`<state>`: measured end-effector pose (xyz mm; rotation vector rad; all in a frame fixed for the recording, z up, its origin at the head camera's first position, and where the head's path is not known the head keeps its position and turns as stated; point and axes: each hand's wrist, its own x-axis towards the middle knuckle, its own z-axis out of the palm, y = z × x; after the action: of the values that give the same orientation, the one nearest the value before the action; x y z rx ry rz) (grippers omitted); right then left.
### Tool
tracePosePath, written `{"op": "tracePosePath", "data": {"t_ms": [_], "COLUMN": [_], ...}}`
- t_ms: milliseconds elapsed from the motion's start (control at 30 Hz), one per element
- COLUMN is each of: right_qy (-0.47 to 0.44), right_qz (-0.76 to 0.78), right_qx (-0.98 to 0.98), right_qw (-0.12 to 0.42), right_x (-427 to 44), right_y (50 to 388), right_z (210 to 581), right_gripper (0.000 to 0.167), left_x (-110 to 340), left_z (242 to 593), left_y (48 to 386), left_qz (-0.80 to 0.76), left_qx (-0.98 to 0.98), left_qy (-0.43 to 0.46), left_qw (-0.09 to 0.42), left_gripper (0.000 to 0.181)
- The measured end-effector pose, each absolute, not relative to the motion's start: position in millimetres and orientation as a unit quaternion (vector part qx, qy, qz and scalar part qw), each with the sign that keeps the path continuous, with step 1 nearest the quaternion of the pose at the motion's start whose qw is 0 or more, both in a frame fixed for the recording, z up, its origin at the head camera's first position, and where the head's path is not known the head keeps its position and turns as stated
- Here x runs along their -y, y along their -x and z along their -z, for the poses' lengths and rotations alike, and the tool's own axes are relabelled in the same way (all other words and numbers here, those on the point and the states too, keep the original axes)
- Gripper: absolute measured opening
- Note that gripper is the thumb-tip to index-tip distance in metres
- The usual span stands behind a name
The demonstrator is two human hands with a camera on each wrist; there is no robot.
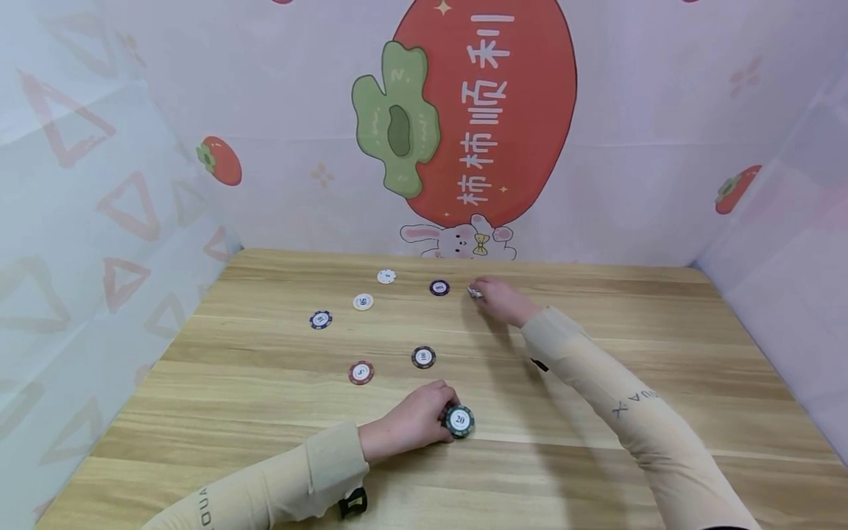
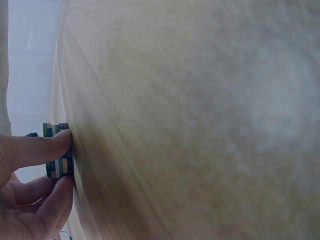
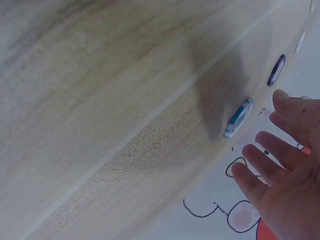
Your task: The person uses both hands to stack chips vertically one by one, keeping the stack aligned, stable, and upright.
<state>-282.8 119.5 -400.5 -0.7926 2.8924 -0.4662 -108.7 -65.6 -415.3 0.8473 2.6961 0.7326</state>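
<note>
My left hand [image 1: 412, 418] grips a short stack of poker chips [image 1: 460, 421], the top one green and marked 20, near the middle front of the table. Thumb and fingers pinch the stack's edges in the left wrist view, where green and dark rims [image 2: 62, 169] show. At the back, my right hand [image 1: 502, 300] is over a blue-and-white poker chip [image 3: 239, 119], partly hidden in the head view. That chip lies flat, and the right wrist view shows the fingers spread and apart from it. A purple chip [image 1: 439, 288] lies just left of it.
Scattered on the wooden table [image 1: 596, 309] are a white chip [image 1: 386, 276], a cream chip [image 1: 363, 302], a dark blue chip [image 1: 321, 319], a red chip [image 1: 361, 372] and a black chip [image 1: 423, 358]. A printed cloth wall [image 1: 298, 199] stands behind.
</note>
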Motion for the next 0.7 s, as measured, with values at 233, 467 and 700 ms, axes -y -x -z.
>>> {"op": "tracePosePath", "data": {"t_ms": [233,467,700], "right_qy": [0.220,0.217,0.199], "right_qz": [0.148,0.132,0.132], "right_qx": [-0.960,-0.962,-0.963], "right_qw": [0.090,0.103,0.126], "right_x": [-118.9,-113.7,-109.7], "right_y": [291.6,299.4,299.1], "right_z": [400.3,400.2,399.4], "right_gripper": [0.041,0.041,0.037], "left_x": [66.4,66.3,66.1], "left_z": [414.3,414.8,415.0], "left_y": [107.8,108.2,108.9], "left_qz": [-0.249,-0.250,-0.249], "left_qx": [-0.918,-0.918,-0.918], "left_qy": [-0.288,-0.285,-0.284], "left_qw": [0.112,0.114,0.121], "left_gripper": [0.034,0.034,0.034]}}
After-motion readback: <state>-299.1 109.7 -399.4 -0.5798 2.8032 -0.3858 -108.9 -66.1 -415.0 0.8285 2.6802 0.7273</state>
